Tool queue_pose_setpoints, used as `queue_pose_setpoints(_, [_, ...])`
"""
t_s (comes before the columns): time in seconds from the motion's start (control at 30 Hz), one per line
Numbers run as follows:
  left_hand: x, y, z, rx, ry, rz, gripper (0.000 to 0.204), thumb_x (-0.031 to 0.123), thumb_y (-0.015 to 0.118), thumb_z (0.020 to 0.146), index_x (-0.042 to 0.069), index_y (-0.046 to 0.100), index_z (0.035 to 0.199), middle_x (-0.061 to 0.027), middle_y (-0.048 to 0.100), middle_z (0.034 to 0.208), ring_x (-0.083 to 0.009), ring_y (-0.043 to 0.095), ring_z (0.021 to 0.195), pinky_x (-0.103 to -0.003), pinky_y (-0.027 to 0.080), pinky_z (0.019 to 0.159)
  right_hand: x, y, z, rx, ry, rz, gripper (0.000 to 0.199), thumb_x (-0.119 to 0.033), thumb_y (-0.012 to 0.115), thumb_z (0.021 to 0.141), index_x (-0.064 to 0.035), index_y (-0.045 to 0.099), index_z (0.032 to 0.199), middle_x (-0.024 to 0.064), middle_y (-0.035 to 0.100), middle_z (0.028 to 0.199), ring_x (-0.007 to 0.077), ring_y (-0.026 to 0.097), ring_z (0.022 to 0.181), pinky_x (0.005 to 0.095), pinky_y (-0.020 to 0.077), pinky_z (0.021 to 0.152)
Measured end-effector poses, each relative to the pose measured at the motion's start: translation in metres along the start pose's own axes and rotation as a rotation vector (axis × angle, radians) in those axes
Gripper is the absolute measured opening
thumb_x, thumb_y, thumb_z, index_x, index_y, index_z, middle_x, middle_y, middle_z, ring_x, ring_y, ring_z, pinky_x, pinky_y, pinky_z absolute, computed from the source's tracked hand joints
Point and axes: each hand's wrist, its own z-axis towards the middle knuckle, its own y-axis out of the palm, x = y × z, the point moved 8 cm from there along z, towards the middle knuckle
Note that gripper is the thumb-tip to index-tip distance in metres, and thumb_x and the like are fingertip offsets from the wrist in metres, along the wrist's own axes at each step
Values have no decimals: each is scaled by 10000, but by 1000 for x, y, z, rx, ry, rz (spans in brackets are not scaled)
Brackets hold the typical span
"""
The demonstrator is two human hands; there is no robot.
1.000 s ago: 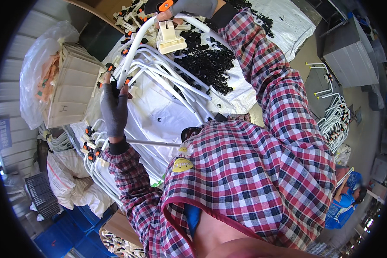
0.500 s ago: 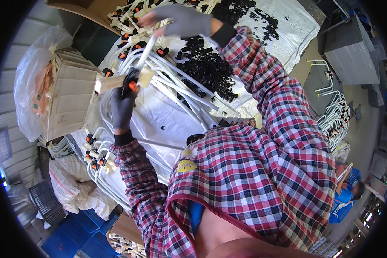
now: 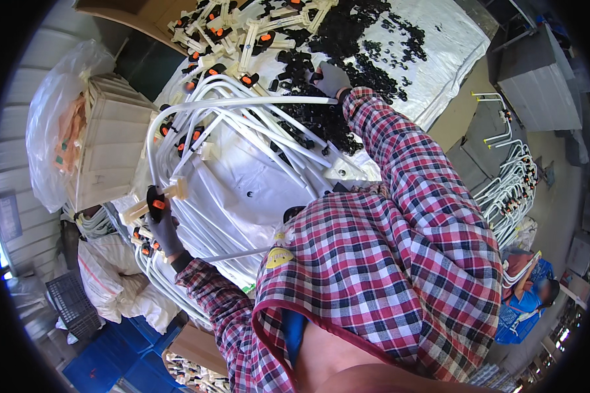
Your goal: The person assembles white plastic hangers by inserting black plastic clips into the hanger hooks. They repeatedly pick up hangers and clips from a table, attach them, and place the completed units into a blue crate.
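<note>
My left hand (image 3: 167, 236), in a grey glove, is closed around a black clamp (image 3: 155, 199) with an orange button and cream plastic arms. The clamp sits on a bent white tube (image 3: 262, 101), which curves up and then runs right, its far end beside my right wrist. My right hand (image 3: 334, 80), gloved too, is over a heap of small black plastic parts (image 3: 321, 118). Its fingers are curled in; what they hold, if anything, is too small to make out. Below the tube lie several more bent white tubes (image 3: 269, 134) with black-and-orange clamps.
Cream brackets (image 3: 249, 42) with clamps are piled at the far side, by a cardboard box (image 3: 134, 16). A wooden crate (image 3: 108, 141) and white sacks (image 3: 111, 275) stand left. At right are more tubes (image 3: 514, 177), a grey box (image 3: 541, 78) and a seated person (image 3: 531, 295).
My left hand has moved down and left with the clamp, swinging the tube level. My right hand has left the tube's end and come down right to the black parts.
</note>
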Motion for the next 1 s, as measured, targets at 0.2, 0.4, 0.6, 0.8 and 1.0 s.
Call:
queue_pose_setpoints(0.2, [-1, -10, 3, 37, 35, 12, 363, 266, 740, 888, 52, 655, 1168, 30, 603, 793, -48, 448, 491, -204, 345, 451, 30, 12, -23, -34, -23, 218, 322, -168, 738, 808, -81, 634, 1100, 136, 705, 958, 266, 680, 902, 364, 518, 836])
queue_pose_setpoints(0.4, [-34, -13, 42, -11, 21, 35, 363, 260, 722, 902, 64, 615, 1187, 41, 544, 726, -40, 431, 489, -210, 331, 441, -17, 39, -69, -151, -17, 746, 269, -84, 671, 887, 0, 593, 1130, 38, 644, 790, 115, 621, 632, 264, 499, 588])
queue_pose_setpoints(0.6, [16, 11, 26, -116, 118, -45, 400, 215, 688, 914, 75, 603, 1279, 51, 560, 784, -27, 411, 521, -195, 331, 472, 12, 22, -80, -20, 200, 913, 302, -36, 645, 888, 35, 522, 1154, 93, 655, 855, 141, 643, 681, 278, 522, 596])
queue_pose_setpoints(0.8, [28, 11, 25, -100, 169, 29, 524, 234, 650, 920, 74, 517, 1401, 52, 573, 878, -14, 364, 535, -179, 298, 472, 10, 23, -84, -19, 129, 990, 231, -5, 594, 901, -9, 499, 1111, 85, 632, 853, 145, 633, 681, 288, 536, 603])
queue_pose_setpoints(1.0, [33, 7, 14, -143, 146, -28, 498, 182, 603, 939, 93, 498, 1418, 56, 603, 1000, -3, 345, 567, -174, 316, 492, -9, 29, -84, -195, 47, 1132, 218, -71, 563, 960, 8, 464, 1138, 101, 640, 933, 166, 682, 786, 296, 567, 658])
